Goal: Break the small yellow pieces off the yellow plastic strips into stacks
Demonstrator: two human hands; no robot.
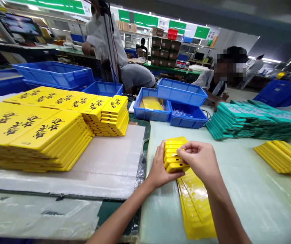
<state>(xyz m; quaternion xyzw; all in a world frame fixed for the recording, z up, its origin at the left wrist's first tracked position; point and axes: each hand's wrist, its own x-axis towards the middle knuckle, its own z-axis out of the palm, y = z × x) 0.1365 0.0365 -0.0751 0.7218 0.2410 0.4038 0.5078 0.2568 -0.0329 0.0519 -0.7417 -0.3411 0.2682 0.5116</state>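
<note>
My left hand (160,169) is wrapped round the left side and bottom of a small stack of yellow cases (172,154), whose ends face me. Thumb and index finger of my right hand (198,157) are pinched together at the stack's right side, beside small dark openings in the case ends. A small piece, partly hidden, shows at those fingertips; I cannot make out what it is. Under my right forearm, fanned yellow sheets or sleeves (196,206) lie on the pale green table surface (239,189).
Large stacks of yellow cases with black characters (41,125) stand at the left. Blue bins (152,113) are beyond my hands. Teal cases (229,118) and more yellow cases (280,157) lie at the right. Several people are in the background.
</note>
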